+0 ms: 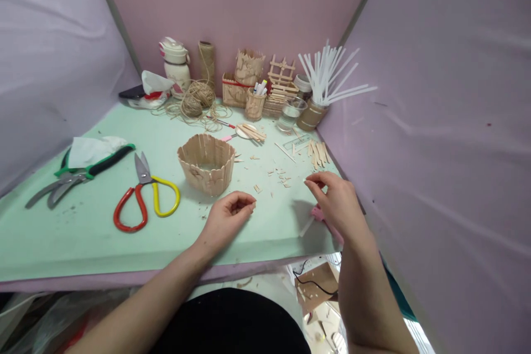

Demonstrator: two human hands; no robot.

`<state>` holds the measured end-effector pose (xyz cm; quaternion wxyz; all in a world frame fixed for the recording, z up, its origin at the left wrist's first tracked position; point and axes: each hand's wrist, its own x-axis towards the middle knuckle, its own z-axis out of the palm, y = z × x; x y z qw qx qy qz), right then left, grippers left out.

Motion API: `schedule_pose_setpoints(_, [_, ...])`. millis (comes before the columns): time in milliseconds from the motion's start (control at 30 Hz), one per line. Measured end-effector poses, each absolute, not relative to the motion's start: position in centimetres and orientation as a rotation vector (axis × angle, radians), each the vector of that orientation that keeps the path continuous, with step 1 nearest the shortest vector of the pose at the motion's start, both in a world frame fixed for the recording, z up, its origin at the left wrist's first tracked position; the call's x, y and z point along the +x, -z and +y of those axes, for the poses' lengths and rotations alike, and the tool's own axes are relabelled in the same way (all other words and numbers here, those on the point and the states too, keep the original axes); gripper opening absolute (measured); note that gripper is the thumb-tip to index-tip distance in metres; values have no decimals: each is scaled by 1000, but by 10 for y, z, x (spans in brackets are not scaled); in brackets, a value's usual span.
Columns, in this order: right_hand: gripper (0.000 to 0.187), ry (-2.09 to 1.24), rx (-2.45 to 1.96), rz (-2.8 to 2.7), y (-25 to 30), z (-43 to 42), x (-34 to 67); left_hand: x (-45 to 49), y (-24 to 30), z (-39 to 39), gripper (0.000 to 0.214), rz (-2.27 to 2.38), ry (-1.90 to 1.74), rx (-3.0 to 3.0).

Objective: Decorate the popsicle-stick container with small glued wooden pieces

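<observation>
My left hand (227,214) hovers over the table just right of and nearer than a basket-like container (206,171) made of wooden craft sticks. Its fingers are curled, with thumb and fingertips pressed together; anything between them is too small to make out. Out to the right, my right hand (339,199) pinches thumb against forefinger, a tiny pale speck showing at the tips. Partly hidden beneath that hand lies a pink glue gun (318,213) with a translucent stick (307,227) beside it. Small wood chips (284,181) are scattered between the hands and beyond them.
Red-and-yellow-handled scissors (144,177) and green-handled shears (78,174) lie at left. Along the back stand a bottle (176,66), twine (199,98), a water cup (290,116) and a jar of white glue sticks (312,116). Cut stick pieces (318,154) lie at right.
</observation>
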<state>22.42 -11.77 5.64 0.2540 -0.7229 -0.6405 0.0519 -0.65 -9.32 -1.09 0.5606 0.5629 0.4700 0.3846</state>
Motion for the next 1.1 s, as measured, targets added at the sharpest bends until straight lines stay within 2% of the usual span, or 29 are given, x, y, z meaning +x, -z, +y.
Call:
schedule_pose_setpoints(233, [14,-157,-1990,-2055,-81,-65,245,-7,12,-92,16,1093,-920,1354])
schedule_pose_setpoints(500, [11,-199,-2069,-2368,-50,-13,223,-8,12,-92,14,1094,-927,1360])
schedule_pose_setpoints(900, [21,-106,-2108,-2489,-27,0,206,-7,10,-93,14,1097,-931,1340])
schedule_pose_setpoints(1100, [20,-128,-2042,-2479,-30,1,217,-7,12,-92,12,1091,-941,1359])
